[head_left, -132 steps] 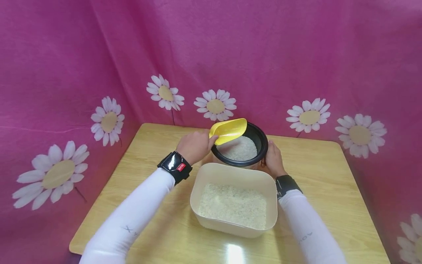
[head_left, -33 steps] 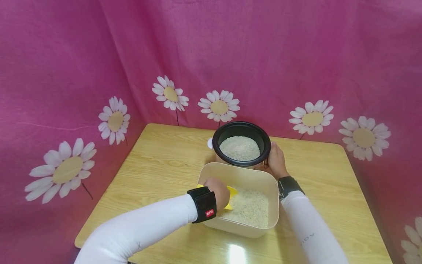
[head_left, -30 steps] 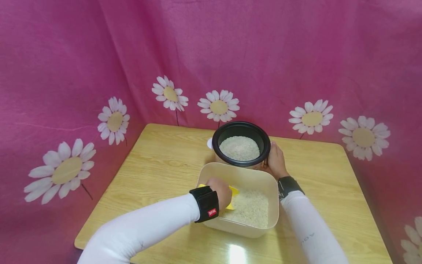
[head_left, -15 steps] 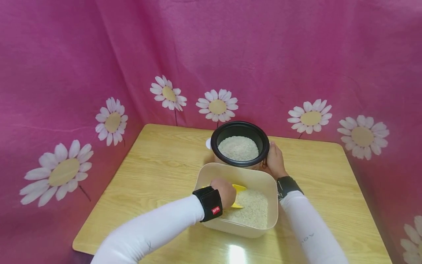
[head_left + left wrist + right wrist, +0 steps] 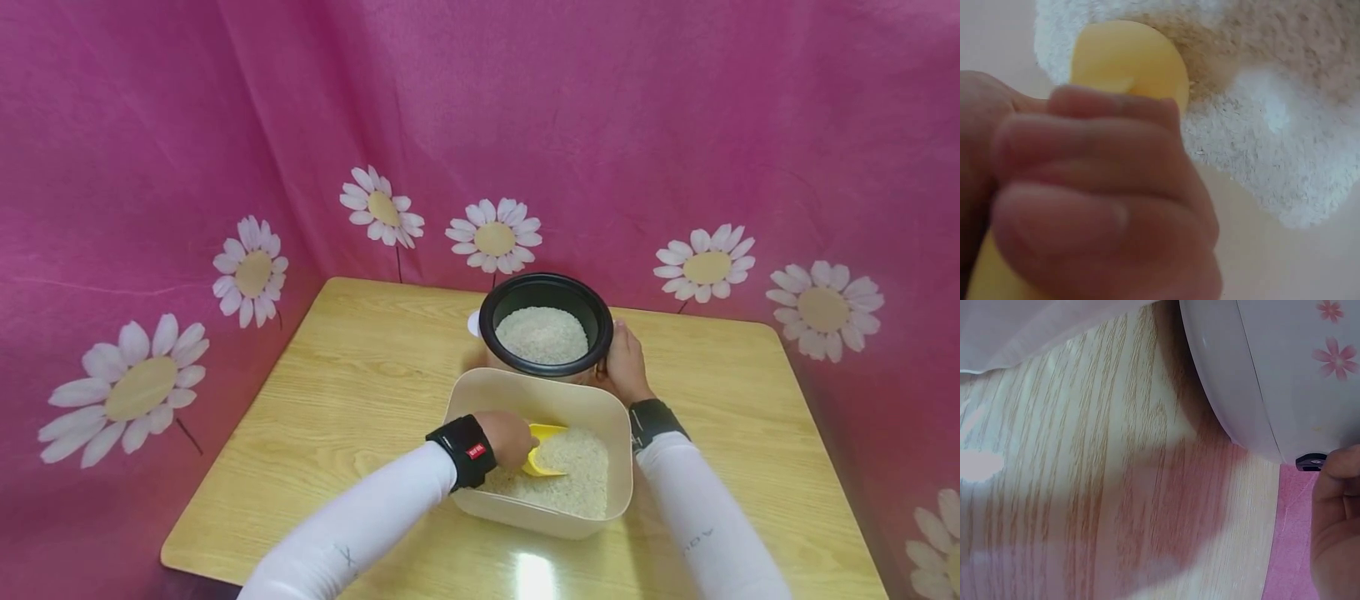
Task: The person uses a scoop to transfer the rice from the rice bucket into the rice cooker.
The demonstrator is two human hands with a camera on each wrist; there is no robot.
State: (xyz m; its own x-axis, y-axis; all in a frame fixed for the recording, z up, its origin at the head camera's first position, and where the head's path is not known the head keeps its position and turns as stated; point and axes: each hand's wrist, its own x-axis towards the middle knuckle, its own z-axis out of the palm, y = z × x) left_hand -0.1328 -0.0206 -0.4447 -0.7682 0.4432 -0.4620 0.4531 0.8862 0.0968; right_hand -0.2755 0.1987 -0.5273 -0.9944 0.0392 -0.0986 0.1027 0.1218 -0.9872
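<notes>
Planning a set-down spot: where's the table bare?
Left: table between left sleeve, tub, pot and curtain. Right: from right sleeve to table's right edge. Front: small strip nearer than tub, between sleeves. Crowded: centre; tub close by pot, left hand and scoop inside tub, right hand at pot's side.

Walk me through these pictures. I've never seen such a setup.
No machine here: a person works bare-handed. The wide picture comes from a camera worn on the head; the two close ones come from cameras on the wrists, one each. On the wooden table stand a cream bin with rice in it and, just beyond, a black-rimmed pot that also holds rice. The left hand grips a yellow scoop, its blade in the bin's rice. The right hand touches the pot's side, near a small dark fitting; whether it grips that is hard to tell. A pink flowered curtain hangs behind.
</notes>
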